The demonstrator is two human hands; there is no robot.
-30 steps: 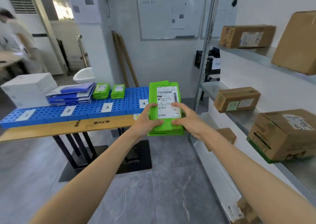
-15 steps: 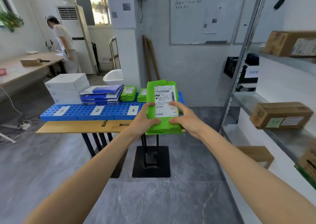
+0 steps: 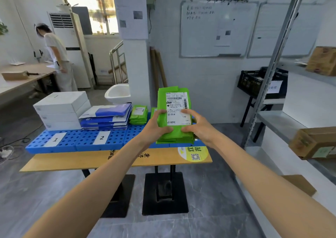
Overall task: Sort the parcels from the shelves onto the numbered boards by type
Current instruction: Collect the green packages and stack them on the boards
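The left hand [image 3: 156, 128] and right hand [image 3: 198, 126] grip one stack of green parcels [image 3: 174, 137] from either side, thumbs pressed on the top label [image 3: 177, 108], fingers curled underneath. The stack is held in the air at the right end of the counter [image 3: 91, 160], in front of the blue boards [image 3: 81, 141] and apparently not yet set down. These look like soft plastic mailers: light, floppy and slick. The layers could slide apart if squeezed at one edge only, so a hold on both long sides with support below seems safest. Toward the counter's back edge lie a smaller pile of green parcels [image 3: 138, 115], blue-and-white mailers [image 3: 107, 115] behind number 2, and white boxes [image 3: 61, 108] behind number 1.
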